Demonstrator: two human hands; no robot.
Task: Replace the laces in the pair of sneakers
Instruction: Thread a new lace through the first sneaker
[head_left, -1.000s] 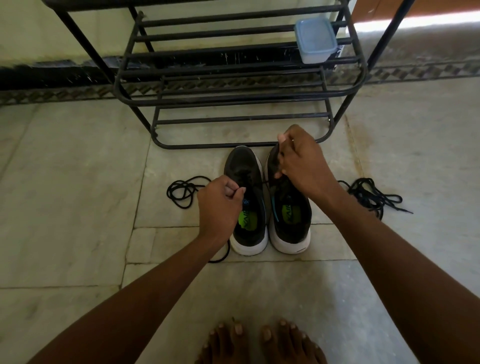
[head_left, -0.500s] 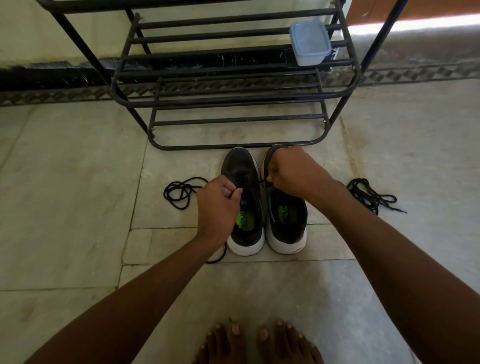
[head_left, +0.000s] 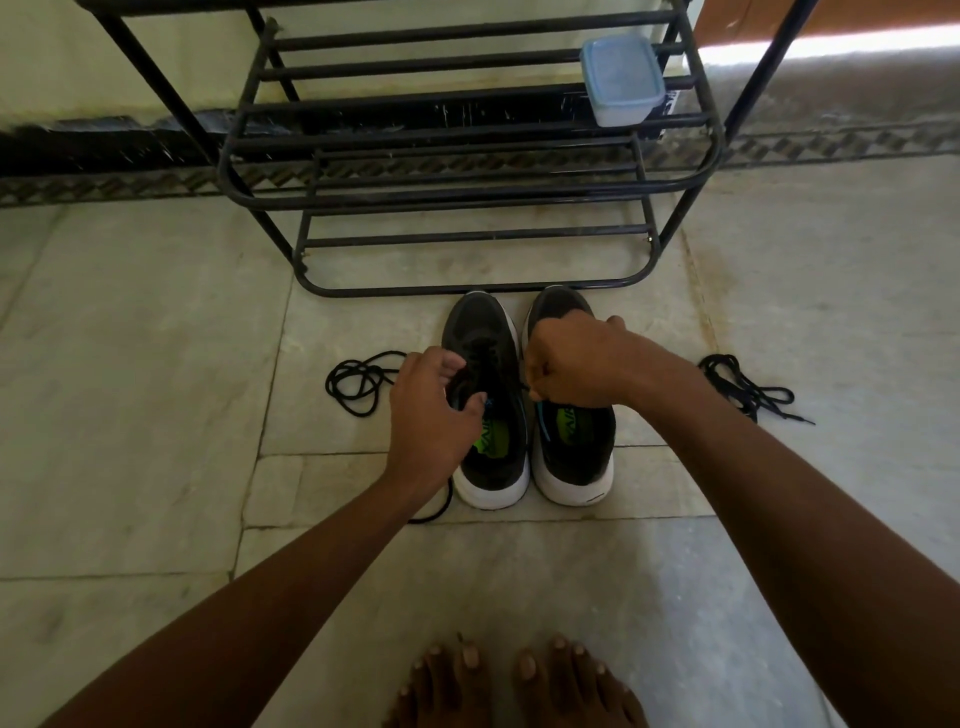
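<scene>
1. Two dark sneakers with white soles are sitting side by side at the centre of the frame, the left sneaker (head_left: 485, 410) touching the right sneaker (head_left: 574, 447), toes pointing at the shoe rack (head_left: 467, 171).
2. The left hand (head_left: 431, 415) is curling its grip around the left sneaker's tongue area, fingers and thumb pinching there.
3. The right hand (head_left: 576, 364) is hovering over the right sneaker with its grip pressed together, pinching a thin lace end (head_left: 525, 388).
4. A loose lace (head_left: 358, 382) is lying on the floor (head_left: 130, 389) at centre left; a bundled lace (head_left: 743, 384) is lying at centre right.
5. A blue lidded box (head_left: 621, 80) is resting on the rack, upper right.
6. Bare feet (head_left: 514, 686) are showing at the bottom edge.
</scene>
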